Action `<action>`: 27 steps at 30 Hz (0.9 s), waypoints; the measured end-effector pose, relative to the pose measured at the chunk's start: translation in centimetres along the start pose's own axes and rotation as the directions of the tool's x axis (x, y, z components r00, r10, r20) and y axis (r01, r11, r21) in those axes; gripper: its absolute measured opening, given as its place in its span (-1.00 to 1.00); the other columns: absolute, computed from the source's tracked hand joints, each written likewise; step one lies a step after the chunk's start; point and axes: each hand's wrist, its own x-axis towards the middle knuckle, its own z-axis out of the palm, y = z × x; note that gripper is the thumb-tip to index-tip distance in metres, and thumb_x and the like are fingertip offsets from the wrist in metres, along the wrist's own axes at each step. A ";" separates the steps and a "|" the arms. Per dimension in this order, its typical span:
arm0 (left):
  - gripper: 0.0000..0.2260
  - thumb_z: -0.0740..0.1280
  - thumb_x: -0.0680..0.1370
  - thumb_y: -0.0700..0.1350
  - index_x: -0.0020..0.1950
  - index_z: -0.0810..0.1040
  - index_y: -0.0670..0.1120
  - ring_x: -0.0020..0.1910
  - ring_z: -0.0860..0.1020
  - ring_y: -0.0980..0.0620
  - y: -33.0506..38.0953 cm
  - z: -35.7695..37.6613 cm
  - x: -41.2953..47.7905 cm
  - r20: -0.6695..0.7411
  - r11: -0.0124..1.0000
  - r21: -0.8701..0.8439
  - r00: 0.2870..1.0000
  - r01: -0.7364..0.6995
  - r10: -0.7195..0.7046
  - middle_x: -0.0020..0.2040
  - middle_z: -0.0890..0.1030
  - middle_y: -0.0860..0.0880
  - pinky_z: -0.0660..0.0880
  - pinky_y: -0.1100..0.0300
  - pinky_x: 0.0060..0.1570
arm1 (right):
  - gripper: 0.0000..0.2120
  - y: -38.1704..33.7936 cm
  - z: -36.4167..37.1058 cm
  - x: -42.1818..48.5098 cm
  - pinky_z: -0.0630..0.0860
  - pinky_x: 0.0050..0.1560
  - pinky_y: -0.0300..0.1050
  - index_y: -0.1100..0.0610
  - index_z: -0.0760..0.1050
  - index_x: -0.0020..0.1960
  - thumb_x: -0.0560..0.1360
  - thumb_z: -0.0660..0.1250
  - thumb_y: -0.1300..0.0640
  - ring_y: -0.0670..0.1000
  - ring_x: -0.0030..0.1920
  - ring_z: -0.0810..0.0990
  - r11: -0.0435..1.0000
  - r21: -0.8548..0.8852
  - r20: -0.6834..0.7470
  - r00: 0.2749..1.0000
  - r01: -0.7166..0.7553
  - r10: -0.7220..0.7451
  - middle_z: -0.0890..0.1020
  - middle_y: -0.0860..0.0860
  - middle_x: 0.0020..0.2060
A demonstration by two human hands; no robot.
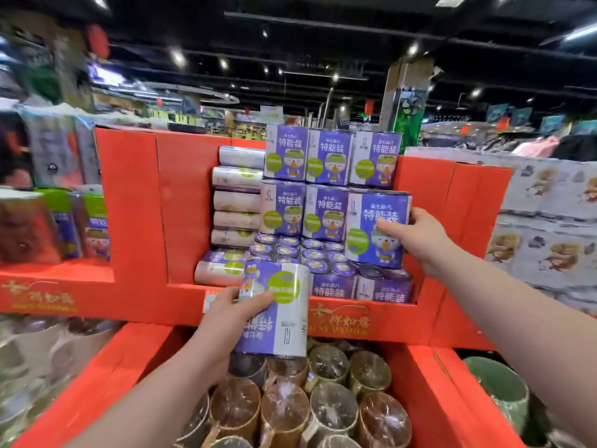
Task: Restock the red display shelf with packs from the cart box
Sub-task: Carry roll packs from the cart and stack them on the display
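Packs [326,156] seem light, film-wrapped, slick & squashy, so hold by the sides. Right grip [410,234] pinches one pack [371,234] at the stack's right end on the red display shelf [135,205]; left grip [232,313] wraps a second pack [281,318], upside down, before the shelf lip. Labels [386,216]: 特能装, duck cartoon.

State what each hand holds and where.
Left hand grips an upside-down purple-and-white pack by its left side; right hand holds an upright purple pack at its right edge.
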 end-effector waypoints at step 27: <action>-0.70 0.47 0.43 -0.17 0.09 0.48 -0.16 -0.29 0.68 -0.05 4.9 -2.1 5.4 -0.024 0.996 0.021 0.996 -0.090 0.090 -0.12 0.70 -0.15 0.57 0.14 -0.33 | -0.33 -2.0 3.2 9.9 0.36 0.11 -0.04 0.06 0.31 0.20 0.25 0.48 -0.20 0.09 0.22 0.44 -0.139 -0.981 0.173 0.940 0.137 -0.295 0.49 0.02 0.19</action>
